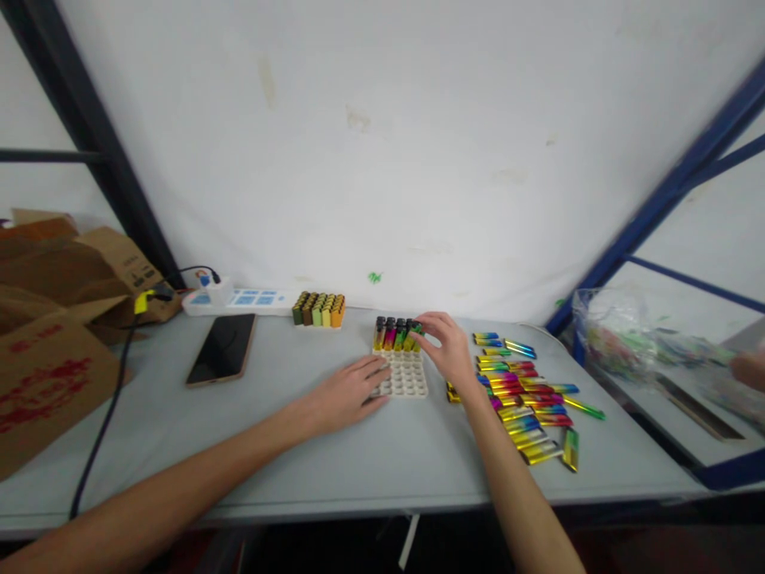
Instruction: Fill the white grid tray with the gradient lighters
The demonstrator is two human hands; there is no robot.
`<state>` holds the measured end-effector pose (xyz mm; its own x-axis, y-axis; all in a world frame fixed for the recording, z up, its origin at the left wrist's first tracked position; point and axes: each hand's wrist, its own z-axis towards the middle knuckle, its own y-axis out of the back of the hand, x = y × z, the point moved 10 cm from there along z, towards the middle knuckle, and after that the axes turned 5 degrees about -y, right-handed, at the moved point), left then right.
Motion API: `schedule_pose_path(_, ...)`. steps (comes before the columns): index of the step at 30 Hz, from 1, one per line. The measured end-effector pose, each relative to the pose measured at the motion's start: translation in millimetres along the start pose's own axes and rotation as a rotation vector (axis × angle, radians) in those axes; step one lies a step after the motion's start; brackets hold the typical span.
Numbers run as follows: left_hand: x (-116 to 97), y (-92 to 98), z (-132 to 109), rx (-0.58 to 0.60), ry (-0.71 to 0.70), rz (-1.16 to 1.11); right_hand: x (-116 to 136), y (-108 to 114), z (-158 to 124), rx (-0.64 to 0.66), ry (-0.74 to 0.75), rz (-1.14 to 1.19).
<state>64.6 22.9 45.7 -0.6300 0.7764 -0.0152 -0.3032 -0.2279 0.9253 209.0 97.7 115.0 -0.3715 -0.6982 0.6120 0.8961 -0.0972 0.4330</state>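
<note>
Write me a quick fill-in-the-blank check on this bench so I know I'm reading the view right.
1. The left hand is at the ____ edge of the white tray.
2. The right hand is at the upright pieces, whose tops are ____.
3. The loose shiny pieces lie to the ____ of the tray.
4. A dark-screened ____ lies on the table in front of the white power strip.

Missing words: left; black; right; phone.
</note>
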Motion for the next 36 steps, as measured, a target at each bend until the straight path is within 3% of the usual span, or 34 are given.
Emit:
schedule_pose_path(6,-10,5.5,1,0.024,0.011,0.09,22,-39,-9,0.127,0.113,-0.108)
schedule_pose_path(13,-25,-2.9,2,0.016,-0.046,0.151,15,-70,-12,0.138,0.109,-0.112)
schedule_pose_path(20,-22,-8.8,1,0.035,-0.054,0.153,12,-62,-8,0.083,0.086,-0.148)
schedule_pose_path(36,-16,-1.9,2,0.018,0.0,0.067,6,-70,-10,0.189,0.045,-0.087)
